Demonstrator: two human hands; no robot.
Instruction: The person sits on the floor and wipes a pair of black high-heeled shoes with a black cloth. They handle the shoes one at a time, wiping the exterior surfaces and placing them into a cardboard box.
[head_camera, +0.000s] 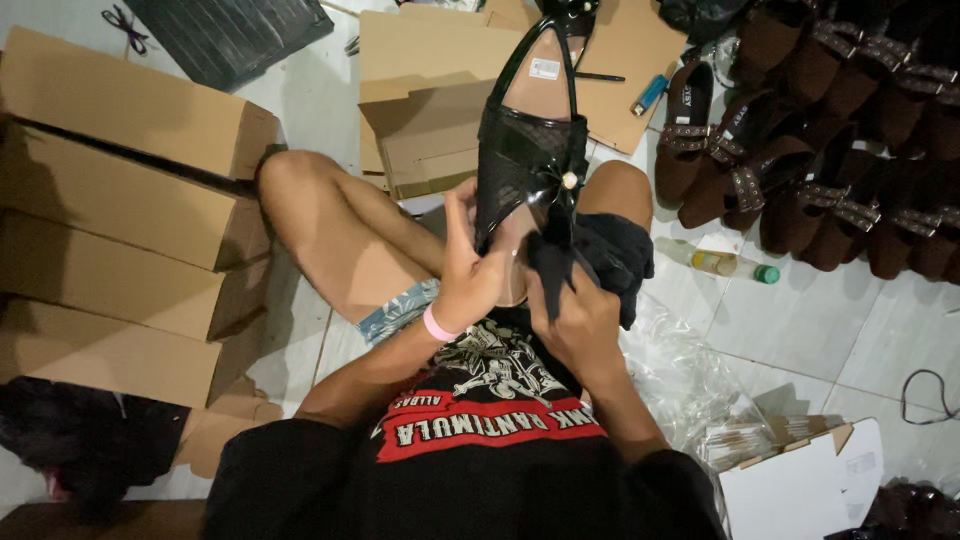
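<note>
Sitting cross-legged, the person is gripping a glossy black sandal (535, 140) at its toe with the left hand (470, 275), while the right hand (580, 315) is clutching a dark cloth (610, 255) against it.

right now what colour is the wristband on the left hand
Pink, on the wristband in the head view.

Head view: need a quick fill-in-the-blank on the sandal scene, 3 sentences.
1. The left hand grips the toe end of a glossy ____ sandal.
2. The right hand presses a dark ____ against the sandal.
3. The brown sandals lie in rows on the person's ____ side.

Missing words: black; cloth; right
</note>
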